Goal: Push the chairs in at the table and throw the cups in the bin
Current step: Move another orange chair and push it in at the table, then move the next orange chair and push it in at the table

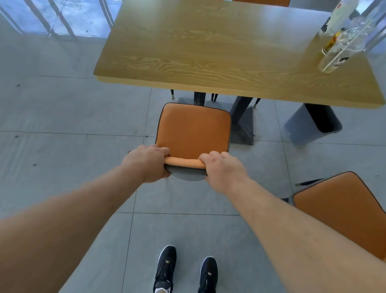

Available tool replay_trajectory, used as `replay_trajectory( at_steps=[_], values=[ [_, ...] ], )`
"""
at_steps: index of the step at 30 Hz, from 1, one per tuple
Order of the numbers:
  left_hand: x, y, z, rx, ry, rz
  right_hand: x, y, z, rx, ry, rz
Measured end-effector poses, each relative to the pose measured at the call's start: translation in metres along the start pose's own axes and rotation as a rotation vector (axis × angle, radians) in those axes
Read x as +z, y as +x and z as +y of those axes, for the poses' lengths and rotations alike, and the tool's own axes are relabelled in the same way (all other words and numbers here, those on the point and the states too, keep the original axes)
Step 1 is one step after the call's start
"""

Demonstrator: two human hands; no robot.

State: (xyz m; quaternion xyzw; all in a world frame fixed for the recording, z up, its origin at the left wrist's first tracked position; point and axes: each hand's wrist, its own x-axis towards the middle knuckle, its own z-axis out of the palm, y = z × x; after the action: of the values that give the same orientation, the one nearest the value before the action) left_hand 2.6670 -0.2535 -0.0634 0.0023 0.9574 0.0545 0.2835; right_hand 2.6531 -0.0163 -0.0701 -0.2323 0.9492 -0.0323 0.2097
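Observation:
An orange-seated chair (193,128) stands just in front of the wooden table (208,46), its seat outside the table's near edge. My left hand (149,163) and my right hand (222,171) each grip an end of the chair's backrest top. Clear plastic cups (339,48) with straws stand at the table's far right. A grey bin (313,123) sits on the floor beneath the table's right corner. A second orange chair (342,209) stands at my right, away from the table.
Black table legs and a base plate (243,125) stand behind the chair's seat. Another chair's orange back (261,2) shows across the table. Grey tiled floor (62,115) spreads to the left, with glass panels at the far left. My black shoes are below.

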Motion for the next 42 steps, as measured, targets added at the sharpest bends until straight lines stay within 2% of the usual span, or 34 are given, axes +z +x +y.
replay_trajectory(
  at_steps=[6, 9, 12, 14, 16, 21, 27, 33, 38, 42],
  values=[
    [0.007, 0.006, -0.01, 0.048, 0.016, 0.05, 0.004, 0.004, -0.01, 0.051, -0.012, 0.03],
    [0.004, -0.001, -0.009, 0.032, 0.006, 0.052, -0.004, -0.005, -0.023, 0.149, -0.016, 0.007],
    [-0.006, -0.016, 0.003, -0.056, 0.005, -0.035, -0.008, -0.032, -0.036, 0.28, 0.075, 0.037],
    [-0.013, -0.03, 0.02, -0.129, 0.065, -0.093, -0.009, -0.063, -0.04, 0.305, 0.168, 0.077],
    [-0.02, -0.046, 0.048, -0.095, 0.13, -0.067, -0.014, -0.101, -0.034, 0.31, 0.173, 0.104],
    [-0.043, -0.093, 0.171, 0.32, 0.011, 0.039, -0.041, -0.208, 0.027, 0.522, 0.169, 0.143],
    [-0.056, -0.175, 0.365, 0.629, -0.031, 0.163, -0.072, -0.377, 0.127, 0.754, 0.171, 0.379],
    [-0.011, -0.275, 0.532, 0.776, 0.024, 0.16, -0.054, -0.57, 0.205, 0.924, 0.176, 0.522],
    [0.046, -0.329, 0.637, 0.811, 0.054, 0.132, -0.017, -0.708, 0.252, 1.041, 0.211, 0.499],
    [0.077, -0.352, 0.699, 0.856, 0.058, 0.143, -0.002, -0.769, 0.293, 1.072, 0.225, 0.493]
  ],
)
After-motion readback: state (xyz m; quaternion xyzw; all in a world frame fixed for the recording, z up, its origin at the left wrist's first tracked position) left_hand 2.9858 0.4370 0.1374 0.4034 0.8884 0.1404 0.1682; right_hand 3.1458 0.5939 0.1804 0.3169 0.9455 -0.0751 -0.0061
